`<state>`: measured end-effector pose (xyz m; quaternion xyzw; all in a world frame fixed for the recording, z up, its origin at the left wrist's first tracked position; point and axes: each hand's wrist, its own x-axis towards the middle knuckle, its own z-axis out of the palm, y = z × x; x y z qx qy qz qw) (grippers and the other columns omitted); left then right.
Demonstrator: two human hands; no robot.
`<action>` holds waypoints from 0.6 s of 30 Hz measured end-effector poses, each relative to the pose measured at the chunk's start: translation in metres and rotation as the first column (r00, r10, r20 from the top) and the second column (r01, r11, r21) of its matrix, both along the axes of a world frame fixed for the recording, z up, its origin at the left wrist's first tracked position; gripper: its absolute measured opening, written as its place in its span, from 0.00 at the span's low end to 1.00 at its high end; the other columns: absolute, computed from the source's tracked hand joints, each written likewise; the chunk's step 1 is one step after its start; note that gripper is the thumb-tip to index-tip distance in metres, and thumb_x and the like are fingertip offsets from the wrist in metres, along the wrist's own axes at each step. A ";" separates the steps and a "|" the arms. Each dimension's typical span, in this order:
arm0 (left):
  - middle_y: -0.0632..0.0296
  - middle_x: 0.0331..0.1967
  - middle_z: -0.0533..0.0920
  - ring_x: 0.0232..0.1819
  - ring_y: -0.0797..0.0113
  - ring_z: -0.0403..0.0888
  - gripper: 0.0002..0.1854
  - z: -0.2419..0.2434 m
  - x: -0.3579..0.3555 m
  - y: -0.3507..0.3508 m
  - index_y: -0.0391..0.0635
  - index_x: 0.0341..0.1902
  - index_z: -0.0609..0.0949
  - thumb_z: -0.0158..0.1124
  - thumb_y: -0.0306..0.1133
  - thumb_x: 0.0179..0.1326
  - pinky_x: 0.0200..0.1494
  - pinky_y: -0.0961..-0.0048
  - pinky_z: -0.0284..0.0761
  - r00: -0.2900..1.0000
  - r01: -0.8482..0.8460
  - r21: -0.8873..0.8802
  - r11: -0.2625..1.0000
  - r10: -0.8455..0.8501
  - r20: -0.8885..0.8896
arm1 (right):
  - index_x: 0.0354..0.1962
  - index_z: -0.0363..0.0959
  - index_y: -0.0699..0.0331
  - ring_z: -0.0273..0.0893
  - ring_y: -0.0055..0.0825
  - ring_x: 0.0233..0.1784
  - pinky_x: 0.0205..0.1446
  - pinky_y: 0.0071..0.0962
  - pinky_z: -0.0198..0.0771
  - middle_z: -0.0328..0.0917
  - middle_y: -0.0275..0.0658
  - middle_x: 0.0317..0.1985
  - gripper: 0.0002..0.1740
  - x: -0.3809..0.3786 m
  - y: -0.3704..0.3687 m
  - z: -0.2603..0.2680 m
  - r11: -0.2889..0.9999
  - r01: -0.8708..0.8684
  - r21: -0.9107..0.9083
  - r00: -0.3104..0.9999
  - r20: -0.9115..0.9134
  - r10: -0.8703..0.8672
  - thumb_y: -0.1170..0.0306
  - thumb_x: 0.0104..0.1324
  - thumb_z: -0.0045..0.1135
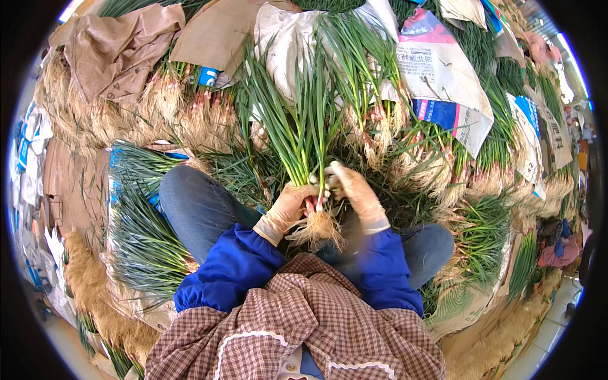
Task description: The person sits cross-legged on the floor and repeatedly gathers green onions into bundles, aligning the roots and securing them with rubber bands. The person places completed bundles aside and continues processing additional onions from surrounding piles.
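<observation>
A bunch of green leafy allium plants (299,137) stands upright before my chest, with pinkish-white stalk bases and pale stringy roots (319,229) hanging down. My left hand (287,206), in a thin pale glove, is closed around the stalks just above the roots. My right hand (354,190), gloved the same way, is beside the stalks at the right, its fingers bent near a single stem; whether they grip it is hard to tell. Loose green leaves (403,204) lie beneath and around both hands, between my knees.
Rooted plants lie in rows ahead, partly under a brown sack (124,50), a white sack (285,47) and a printed sack (439,71). Piles of plants lie at left (147,232) and right (484,237). My bent knees flank the work. A person (560,249) sits at far right.
</observation>
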<state>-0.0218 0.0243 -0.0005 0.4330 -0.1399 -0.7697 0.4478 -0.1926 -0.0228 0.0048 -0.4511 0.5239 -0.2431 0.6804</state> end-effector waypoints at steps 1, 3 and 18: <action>0.50 0.25 0.83 0.21 0.66 0.80 0.09 -0.001 0.003 0.004 0.33 0.37 0.81 0.57 0.27 0.58 0.20 0.79 0.73 0.994 0.105 0.004 0.994 -0.105 0.025 | 0.41 0.76 0.66 0.70 0.14 0.25 0.25 0.16 0.65 0.76 0.29 0.28 0.18 0.005 -0.001 -0.004 0.993 -0.054 0.103 0.957 0.289 0.023 0.58 0.69 0.53; 0.52 0.21 0.82 0.19 0.65 0.80 0.10 -0.004 0.007 0.008 0.32 0.33 0.81 0.58 0.29 0.58 0.21 0.74 0.75 0.999 0.040 0.141 0.989 -0.039 -0.010 | 0.33 0.75 0.66 0.67 0.14 0.19 0.21 0.17 0.63 0.74 0.29 0.25 0.13 0.016 0.000 -0.011 0.981 -0.007 0.194 0.906 0.416 -0.075 0.63 0.68 0.56; 0.64 0.17 0.76 0.13 0.76 0.73 0.15 0.053 0.044 -0.027 0.42 0.36 0.77 0.60 0.44 0.63 0.13 0.82 0.68 0.971 0.232 -0.036 0.972 -0.234 -0.055 | 0.36 0.78 0.64 0.66 0.14 0.18 0.22 0.15 0.60 0.75 0.30 0.24 0.13 0.000 0.009 0.048 0.964 -0.262 -0.050 0.935 0.235 0.266 0.62 0.70 0.52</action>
